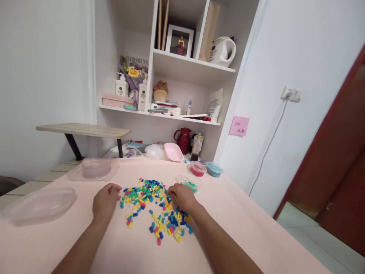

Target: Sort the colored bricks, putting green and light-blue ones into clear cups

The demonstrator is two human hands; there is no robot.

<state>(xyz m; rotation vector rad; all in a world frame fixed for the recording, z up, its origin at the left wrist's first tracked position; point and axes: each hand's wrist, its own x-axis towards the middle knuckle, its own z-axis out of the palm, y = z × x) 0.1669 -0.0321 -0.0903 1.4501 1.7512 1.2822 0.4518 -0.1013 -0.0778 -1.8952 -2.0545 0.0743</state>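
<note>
from the head view, we look down on a pale pink surface (114, 251) where a loose spread of small blocks (151, 190) — blue, teal, green, yellow, pink and white — lies in the middle, between the two hands. we see the left hand (106, 201) resting just beside the left edge of the spread, fingers loosely curled inward; we cannot tell whether it holds a piece. the right hand (182, 196) is at the upper right part of the spread, fingers bent down among the blocks, and their tips are too hidden for us to say if they grip one. just past it we find a clear container (191, 185) with green pieces, partly behind the hand; farther back stand a tub of red pieces (197, 169) and, beside it, a tub of blue pieces (214, 170). on our left lie a clear tray (42, 205) and, behind it, a clear box (96, 168). at the back we make out a pink basin (173, 152) — near a dark red jug (184, 140).
</note>
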